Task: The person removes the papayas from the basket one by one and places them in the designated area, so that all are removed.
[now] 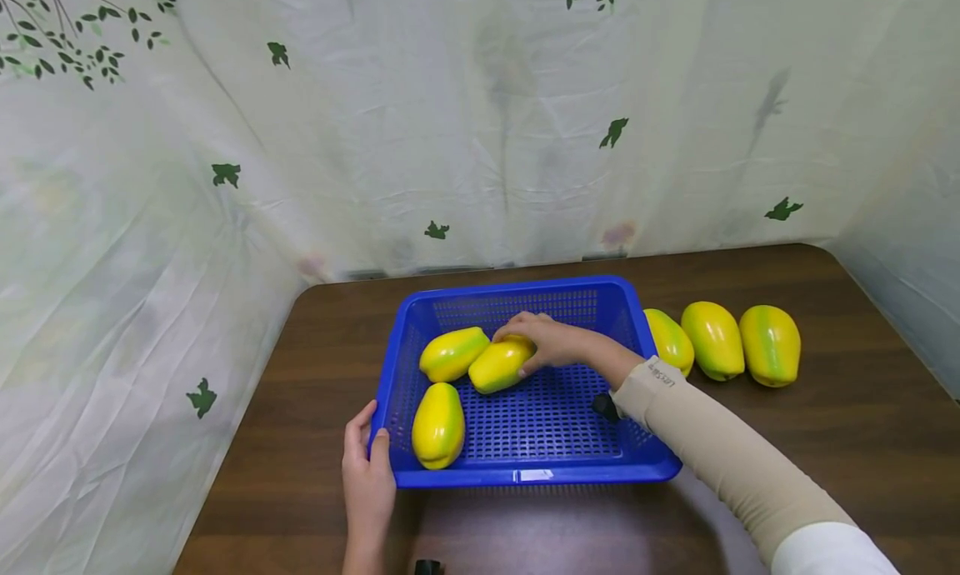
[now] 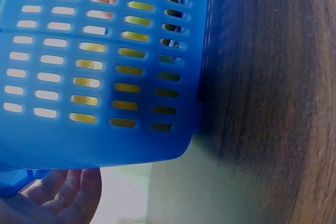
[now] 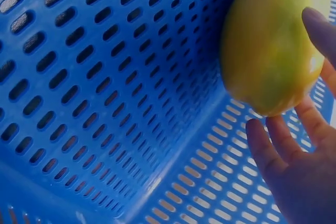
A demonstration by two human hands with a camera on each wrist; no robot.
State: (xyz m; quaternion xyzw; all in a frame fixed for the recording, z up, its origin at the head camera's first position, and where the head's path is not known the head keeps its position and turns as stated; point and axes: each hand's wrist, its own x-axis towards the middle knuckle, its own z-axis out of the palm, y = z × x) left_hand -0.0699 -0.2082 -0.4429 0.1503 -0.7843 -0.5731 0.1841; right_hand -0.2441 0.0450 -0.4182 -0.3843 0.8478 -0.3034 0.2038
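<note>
A blue plastic basket (image 1: pixel 600 477) with slotted walls stands on the table. My left hand (image 1: pixel 367 467) grips its left rim near the front corner, thumb on top; in the left wrist view the curled fingers (image 2: pixel 79 192) show under the rim. Inside the basket, my right hand (image 1: pixel 551 342) holds a yellow-green papaya (image 1: pixel 495 368), thumb on one side and fingers on the other. Touching or close against it at the back left is a second papaya (image 1: pixel 452 354). A third papaya (image 1: pixel 438 425) lies at the front left of the basket.
On the brown wooden table (image 1: pixel 825 442), right of the basket, three more papayas (image 1: pixel 770 346) lie in a row, the nearest partly behind the basket rim. A pale curtain (image 1: pixel 450 142) with leaf prints hangs behind the table. A small black object (image 1: pixel 428 567) shows at the bottom edge.
</note>
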